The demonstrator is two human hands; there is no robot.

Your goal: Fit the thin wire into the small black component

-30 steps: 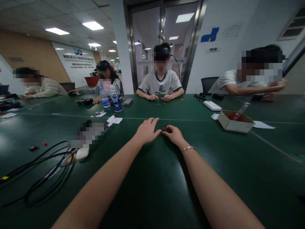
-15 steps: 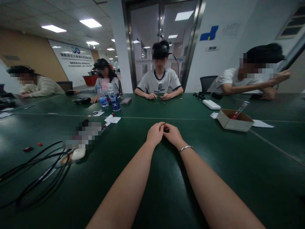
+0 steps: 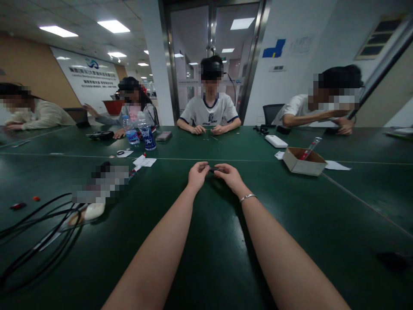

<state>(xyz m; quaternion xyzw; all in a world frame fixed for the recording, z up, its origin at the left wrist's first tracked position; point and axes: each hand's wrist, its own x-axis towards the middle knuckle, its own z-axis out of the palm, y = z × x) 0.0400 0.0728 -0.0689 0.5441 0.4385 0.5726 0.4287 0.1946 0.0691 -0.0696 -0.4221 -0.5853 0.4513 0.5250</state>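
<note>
Above the green table (image 3: 206, 241), a small dark, slim object (image 3: 212, 169) spans the gap between my two hands. My left hand (image 3: 197, 176) pinches its left end with fingers and thumb. Its right end sits in the fingertips of my right hand (image 3: 228, 176), which has a silver bracelet (image 3: 248, 197) at the wrist. The object is too small and too much covered by fingers to tell its kind.
At right stands an open cardboard box (image 3: 305, 168) with a red-and-clear tube in it, near a white device (image 3: 276, 141). Bottles (image 3: 147, 137) and papers (image 3: 144, 161) are left of centre. Black cables (image 3: 41, 215) lie at left. Several people sit around the table.
My hands were close together with fingers touching; now they are apart, and the dark object shows between them. The view has turned slightly right. A person at left has raised a hand.
</note>
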